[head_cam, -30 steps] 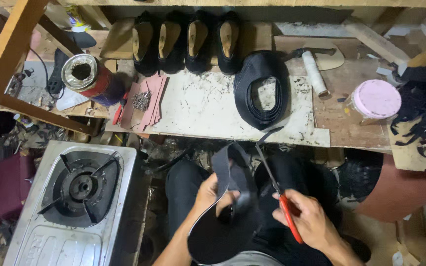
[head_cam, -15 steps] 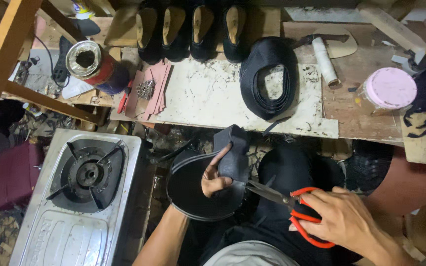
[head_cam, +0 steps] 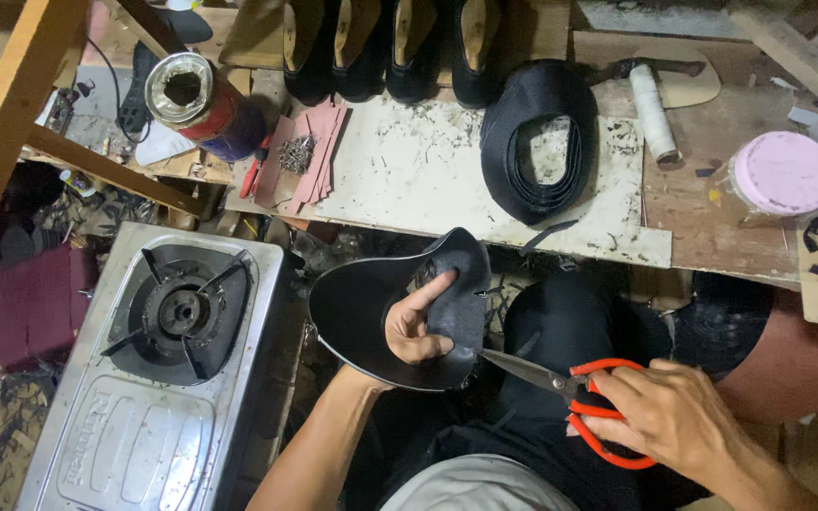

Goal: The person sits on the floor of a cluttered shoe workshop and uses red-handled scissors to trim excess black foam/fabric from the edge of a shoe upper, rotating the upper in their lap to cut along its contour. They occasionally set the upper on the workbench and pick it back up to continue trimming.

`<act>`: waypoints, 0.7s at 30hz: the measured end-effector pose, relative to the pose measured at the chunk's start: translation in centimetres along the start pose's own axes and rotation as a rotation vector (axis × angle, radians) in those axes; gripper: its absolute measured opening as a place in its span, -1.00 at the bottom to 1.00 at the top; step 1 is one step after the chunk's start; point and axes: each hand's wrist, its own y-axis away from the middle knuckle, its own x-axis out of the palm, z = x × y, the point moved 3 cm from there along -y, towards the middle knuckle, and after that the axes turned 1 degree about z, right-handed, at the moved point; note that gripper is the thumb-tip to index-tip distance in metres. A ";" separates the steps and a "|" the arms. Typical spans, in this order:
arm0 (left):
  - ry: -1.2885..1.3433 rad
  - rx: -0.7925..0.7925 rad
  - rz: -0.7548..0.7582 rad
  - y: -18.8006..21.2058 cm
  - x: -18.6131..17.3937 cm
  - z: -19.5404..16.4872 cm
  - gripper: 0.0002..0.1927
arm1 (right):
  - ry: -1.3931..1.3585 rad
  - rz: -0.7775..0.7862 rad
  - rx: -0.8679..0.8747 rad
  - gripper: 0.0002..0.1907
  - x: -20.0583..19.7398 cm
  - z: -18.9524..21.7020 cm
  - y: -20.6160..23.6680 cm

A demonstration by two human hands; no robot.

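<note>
**Black shoe upper and scissors in hand, over the lap**

Left hand [head_cam: 416, 326]: closed around a black shoe upper [head_cam: 371, 308], thumb and fingers pinching its folded edge, forefinger stretched along the flap. The piece sits above the knees, just below the bench edge.

Right hand [head_cam: 679, 416]: fingers through the loops of red-handled scissors [head_cam: 575, 393], gripping them. The blades are nearly closed and their tip points at the lower edge of the upper, touching or just short of it; which one cannot be told.

Left of the left hand: a steel single-burner gas stove [head_cam: 144, 378], low beside the leg.

Beyond both hands, on the workbench [head_cam: 409, 180]: a stack of black cut pieces [head_cam: 539, 132] straight ahead; pink card sheets [head_cam: 310, 151] bearing a small heap of tacks [head_cam: 295, 151]; an open tin can [head_cam: 196, 99] farther left; a white spool [head_cam: 653, 109] and a pink-lidded jar [head_cam: 783, 175] to the right.

Farthest back: a row of black shoes [head_cam: 400, 43] with tan insoles.
</note>
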 end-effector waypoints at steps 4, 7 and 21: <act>-0.061 0.039 -0.029 -0.3 0.3 0.1 -0.06 | 0.009 -0.049 -0.085 -0.46 0.8 0.5 0.3; -0.220 -0.068 -0.157 0.2 1.2 -0.9 -0.23 | 0.015 -0.118 -0.171 -0.55 1.1 1.6 0.2; -0.125 0.082 -0.458 -0.5 5.3 -3.1 -0.38 | -0.340 -0.143 0.538 -0.48 5.3 5.8 -0.6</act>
